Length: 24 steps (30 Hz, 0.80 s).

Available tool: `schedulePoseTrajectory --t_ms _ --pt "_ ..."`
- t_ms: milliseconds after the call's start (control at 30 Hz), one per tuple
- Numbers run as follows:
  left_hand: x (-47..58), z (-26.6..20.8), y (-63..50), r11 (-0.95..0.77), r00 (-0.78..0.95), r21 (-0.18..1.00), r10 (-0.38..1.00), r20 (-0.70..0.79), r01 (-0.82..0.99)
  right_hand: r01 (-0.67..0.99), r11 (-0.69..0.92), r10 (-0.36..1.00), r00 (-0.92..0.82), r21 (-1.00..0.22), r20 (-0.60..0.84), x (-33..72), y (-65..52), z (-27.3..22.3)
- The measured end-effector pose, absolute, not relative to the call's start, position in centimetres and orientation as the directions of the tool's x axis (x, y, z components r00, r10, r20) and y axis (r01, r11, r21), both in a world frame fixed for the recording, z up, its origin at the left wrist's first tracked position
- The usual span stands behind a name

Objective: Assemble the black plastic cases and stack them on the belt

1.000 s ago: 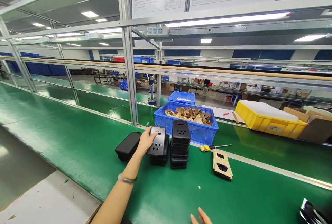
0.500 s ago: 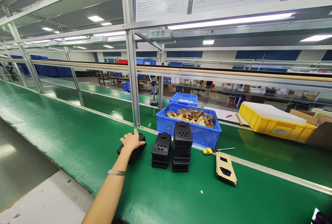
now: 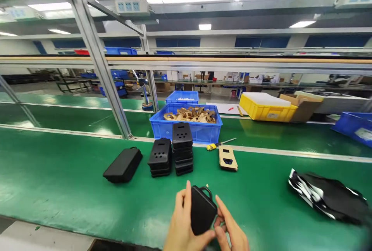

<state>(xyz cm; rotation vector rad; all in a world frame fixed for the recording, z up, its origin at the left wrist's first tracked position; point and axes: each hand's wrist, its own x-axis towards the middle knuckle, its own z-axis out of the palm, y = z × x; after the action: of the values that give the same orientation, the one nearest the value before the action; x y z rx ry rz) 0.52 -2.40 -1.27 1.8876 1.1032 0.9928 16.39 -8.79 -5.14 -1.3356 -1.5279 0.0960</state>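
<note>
Both my hands hold a black plastic case with a small loop on top, low over the green belt's near edge. My left hand grips its left side. My right hand holds its right lower corner. Beyond it stand two stacks of black shells with holes, a short stack and a taller stack. One more black case lies flat to their left.
A blue bin of brown cardboard pieces sits behind the stacks. A yellow-handled screwdriver and a cardboard template lie to the right. A black glossy bag lies at far right. A yellow crate stands farther back.
My left hand left the stacks, took a black case from the left and brought it near me. My right hand joined it. The view shifted right and down.
</note>
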Motion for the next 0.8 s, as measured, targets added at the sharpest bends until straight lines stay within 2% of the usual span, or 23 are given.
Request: schedulePoseTrajectory --t_ms 67,133,200,267,300,367,433,500,633,733,800 --pt "2.1 -2.9 -4.1 -0.261 0.449 0.942 0.882 0.145 0.21 0.697 0.309 0.776 0.209 -0.647 0.595 17.7 -9.4 -4.5" --pt "2.7 -3.8 -5.0 -0.102 0.52 0.994 0.852 0.062 0.048 0.651 0.239 0.831 0.248 -0.721 0.499 18.9 -10.5 -4.2" --pt "2.9 -4.1 -5.4 0.191 0.588 0.972 0.805 -0.078 -0.133 0.533 0.136 0.898 0.29 -0.835 0.331 19.7 -11.7 -4.3" --pt "3.2 -4.4 -6.0 0.551 0.694 0.8 0.673 -0.256 -0.239 0.49 0.055 0.942 0.264 -0.87 0.208 20.1 -13.0 -4.8" --pt "3.4 -4.5 -6.3 0.681 0.739 0.687 0.595 -0.316 -0.254 0.538 0.059 0.946 0.239 -0.841 0.219 20.1 -13.5 -5.1" --pt "3.9 -4.7 -7.2 0.815 0.79 0.516 0.489 -0.369 -0.263 0.708 0.122 0.91 0.199 -0.696 0.362 20.0 -14.3 -5.7" --pt "4.2 -4.8 -8.0 0.834 0.799 0.476 0.478 -0.366 -0.281 0.821 0.196 0.831 0.152 -0.536 0.536 19.6 -14.8 -6.0" --pt "4.3 -4.8 -8.6 0.829 0.802 0.492 0.474 -0.363 -0.267 0.831 0.296 0.774 0.081 -0.472 0.628 19.1 -14.9 -6.1" --pt "3.8 -4.6 -9.2 0.762 0.79 0.62 0.491 -0.366 -0.187 0.796 0.477 0.701 -0.089 -0.373 0.708 18.0 -14.6 -5.5" --pt "3.2 -4.3 -9.5 0.704 0.761 0.697 0.524 -0.382 -0.134 0.834 0.482 0.662 -0.147 -0.268 0.735 17.3 -14.7 -5.2" --pt "2.9 -4.1 -9.6 0.699 0.744 0.7 0.543 -0.39 -0.144 0.859 0.445 0.662 -0.125 -0.253 0.739 16.8 -15.0 -5.2"
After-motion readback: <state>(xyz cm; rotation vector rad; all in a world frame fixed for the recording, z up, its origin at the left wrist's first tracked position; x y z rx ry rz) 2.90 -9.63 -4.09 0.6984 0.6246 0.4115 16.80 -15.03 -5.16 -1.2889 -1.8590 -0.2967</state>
